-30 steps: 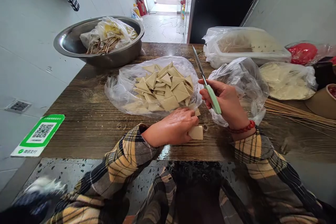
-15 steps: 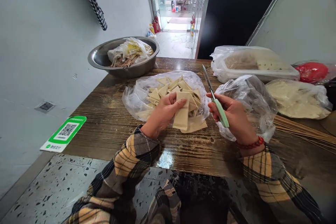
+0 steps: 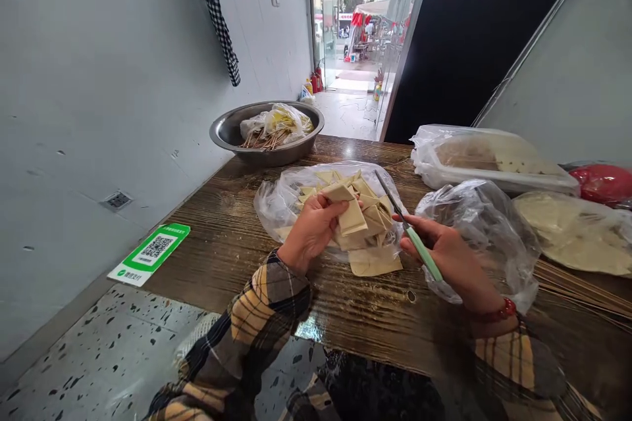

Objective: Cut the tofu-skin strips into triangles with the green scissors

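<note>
My left hand (image 3: 312,227) grips a folded beige tofu-skin sheet (image 3: 349,210) and holds it up over a clear plastic bag (image 3: 276,200) filled with cut triangular pieces (image 3: 372,210). My right hand (image 3: 447,256) is closed on the green handle of a pair of scissors (image 3: 405,227), blades pointing away towards the bag. One loose beige piece (image 3: 374,262) lies on the wooden table (image 3: 222,237) between my hands.
A metal basin (image 3: 232,135) with a bag of skewers stands at the far left. To the right are an empty crumpled bag (image 3: 481,223), a wrapped tray (image 3: 488,158), a bag of round sheets (image 3: 577,230), a red item (image 3: 605,182) and bamboo skewers (image 3: 582,289). A wall runs along the left.
My left hand picked the beige sheet up from the table and raised it over the bag. The right hand with the scissors tilted slightly lower. The view rose.
</note>
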`<control>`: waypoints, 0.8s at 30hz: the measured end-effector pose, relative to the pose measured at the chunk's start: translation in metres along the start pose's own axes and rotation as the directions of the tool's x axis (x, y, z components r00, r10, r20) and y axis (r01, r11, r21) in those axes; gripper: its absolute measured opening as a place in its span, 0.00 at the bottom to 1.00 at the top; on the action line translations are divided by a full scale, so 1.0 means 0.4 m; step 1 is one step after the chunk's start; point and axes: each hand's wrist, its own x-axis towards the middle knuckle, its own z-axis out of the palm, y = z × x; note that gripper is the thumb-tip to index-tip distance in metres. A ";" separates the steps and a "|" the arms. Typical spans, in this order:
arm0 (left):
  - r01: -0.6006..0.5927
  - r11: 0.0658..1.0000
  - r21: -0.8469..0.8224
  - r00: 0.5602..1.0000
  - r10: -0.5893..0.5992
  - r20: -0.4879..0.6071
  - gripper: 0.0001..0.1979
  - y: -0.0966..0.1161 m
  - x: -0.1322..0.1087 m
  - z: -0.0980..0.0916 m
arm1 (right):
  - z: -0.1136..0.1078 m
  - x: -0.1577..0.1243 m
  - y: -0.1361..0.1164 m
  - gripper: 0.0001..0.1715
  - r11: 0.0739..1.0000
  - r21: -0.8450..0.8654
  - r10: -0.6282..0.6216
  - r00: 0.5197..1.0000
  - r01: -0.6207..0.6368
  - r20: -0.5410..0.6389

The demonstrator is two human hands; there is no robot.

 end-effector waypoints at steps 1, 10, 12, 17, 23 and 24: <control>-0.016 1.000 -0.012 1.000 0.016 -0.014 0.15 0.004 0.002 -0.004 | 0.000 0.001 0.004 0.32 1.000 -0.030 -0.003 1.000 0.003 0.014; -0.048 0.997 0.058 0.998 0.050 -0.039 0.18 0.019 0.006 -0.019 | -0.001 -0.003 0.008 0.35 0.982 -0.185 -0.020 0.988 0.049 0.156; -0.053 0.996 0.077 0.997 0.057 -0.058 0.18 0.020 0.005 -0.015 | -0.002 -0.003 0.004 0.34 0.969 -0.234 -0.036 0.986 0.074 0.163; -0.116 0.982 0.150 0.993 0.118 -0.002 0.25 0.028 -0.001 -0.008 | -0.008 -0.002 -0.005 0.34 0.950 -0.292 -0.051 0.977 0.111 0.206; -0.276 0.813 0.512 0.959 0.268 0.091 0.32 0.015 0.003 -0.017 | -0.013 -0.002 -0.009 0.35 0.939 -0.322 -0.038 0.966 0.122 0.254; -0.292 0.765 0.575 0.952 0.287 0.101 0.33 0.012 0.005 -0.019 | -0.012 -0.003 -0.010 0.34 0.938 -0.324 -0.035 0.965 0.121 0.261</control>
